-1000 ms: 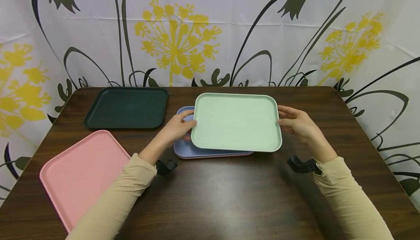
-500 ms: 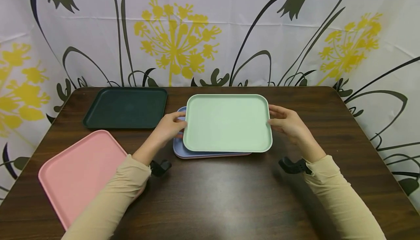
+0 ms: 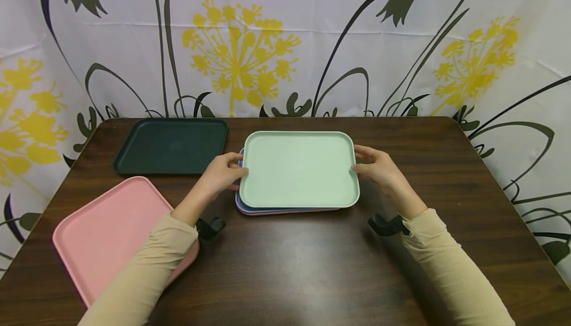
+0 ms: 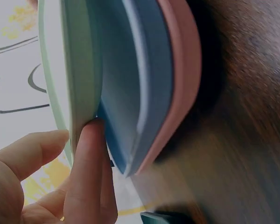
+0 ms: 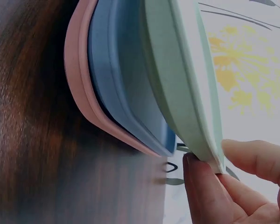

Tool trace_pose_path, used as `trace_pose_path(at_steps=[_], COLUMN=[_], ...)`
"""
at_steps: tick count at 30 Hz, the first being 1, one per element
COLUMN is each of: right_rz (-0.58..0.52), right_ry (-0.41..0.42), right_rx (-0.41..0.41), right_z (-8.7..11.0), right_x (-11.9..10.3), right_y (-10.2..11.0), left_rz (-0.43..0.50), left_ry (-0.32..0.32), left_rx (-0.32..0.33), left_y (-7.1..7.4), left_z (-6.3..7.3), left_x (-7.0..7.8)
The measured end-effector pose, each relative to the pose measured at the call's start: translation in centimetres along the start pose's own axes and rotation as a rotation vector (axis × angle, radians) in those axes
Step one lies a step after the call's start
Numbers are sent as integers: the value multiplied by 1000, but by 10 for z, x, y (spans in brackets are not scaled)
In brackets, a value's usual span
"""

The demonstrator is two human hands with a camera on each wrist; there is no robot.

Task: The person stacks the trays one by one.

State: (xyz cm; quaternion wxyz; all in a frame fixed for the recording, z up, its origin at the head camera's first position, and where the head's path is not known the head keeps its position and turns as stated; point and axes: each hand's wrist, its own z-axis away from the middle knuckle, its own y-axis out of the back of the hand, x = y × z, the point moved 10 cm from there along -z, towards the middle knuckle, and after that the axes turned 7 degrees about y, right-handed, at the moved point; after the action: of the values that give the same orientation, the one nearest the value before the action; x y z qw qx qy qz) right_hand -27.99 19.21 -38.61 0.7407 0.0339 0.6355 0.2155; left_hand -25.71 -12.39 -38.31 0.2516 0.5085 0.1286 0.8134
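Hands and trays at a wooden table (image 3: 294,266), seen from the head and from both wrists. The pale green tray (image 3: 300,170), a shallow rectangle with rounded corners and a low rim, is at mid-table, held level from left to right. The left hand (image 3: 218,172) pinches its left end, thumb at the rim and fingers against the underside; the right hand (image 3: 379,167) grasps the right end in the same fashion. Directly below lies the blue tray (image 4: 156,60), which is nested in or set upon a salmon-pink tray (image 4: 184,51); which of the two cannot be told. The wrist views show a wedge-shaped gap between the green underside and the blue interior; whether the two touch elsewhere is hidden. At the far left, a dark green tray (image 3: 171,146) lies with its hollow upward. Nearer the person, a large pink tray (image 3: 116,237) lies askew, its hollow also upward, partly covered by the left sleeve (image 3: 142,271). A white cloth (image 3: 339,68) with yellow and grey-green plants hangs behind the table.
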Motion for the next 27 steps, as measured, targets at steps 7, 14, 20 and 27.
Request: trace_pose_path(at_steps=[7, 14, 20, 27], right_rz=[-3, 16, 17, -10], right_ry=[-16, -24, -41, -47], right_rx=[20, 30, 21, 7], right_z=[-7, -12, -13, -13], right_x=[6, 10, 12, 14], right_y=[-9, -13, -16, -18], left_rz=[4, 0, -1, -6], left_ry=[28, 44, 50, 48], left_rx=[24, 26, 13, 18], left_y=[3, 4, 4, 6], left_z=[-2, -2, -2, -1], left_x=[-7, -11, -13, -14])
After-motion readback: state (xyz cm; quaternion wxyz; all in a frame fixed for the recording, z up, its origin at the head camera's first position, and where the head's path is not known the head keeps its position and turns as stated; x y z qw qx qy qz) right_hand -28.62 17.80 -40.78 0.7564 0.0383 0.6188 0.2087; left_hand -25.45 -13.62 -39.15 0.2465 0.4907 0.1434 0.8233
